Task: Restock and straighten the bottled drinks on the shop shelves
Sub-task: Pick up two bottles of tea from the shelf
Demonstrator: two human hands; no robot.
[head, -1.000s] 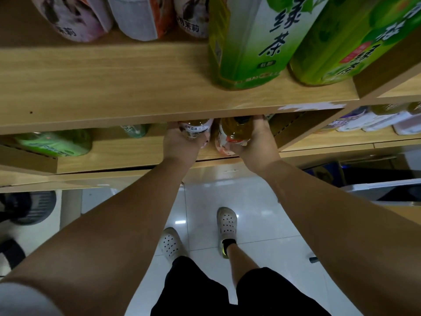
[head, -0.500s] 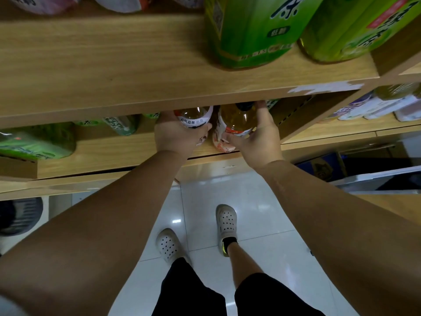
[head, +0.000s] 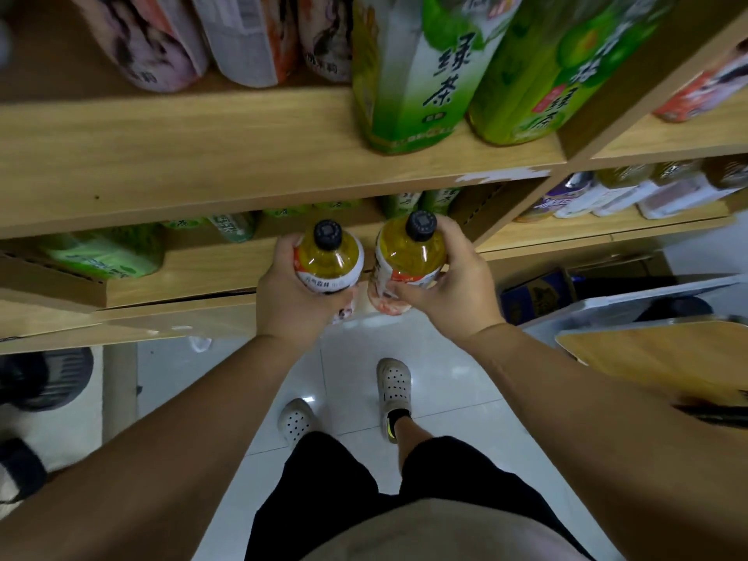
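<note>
Two bottles [head: 328,263] gripped, beside shelf edge [head: 178,289]

Below the shelving lies a glossy white tiled floor [head: 437,358] with thin dark grout lines. Two pale perforated clogs stand on it: the left clog [head: 295,419] sits nearer the viewer, the right clog [head: 393,384] a little further forward, with a dark sock showing a yellow-green mark at its heel. Black shorts [head: 336,487] cover the legs. At the right edge, a wooden board [head: 655,358] juts in above a blue cardboard box [head: 534,293], and a dark rounded object [head: 44,378] sits blurred at the far left.
</note>
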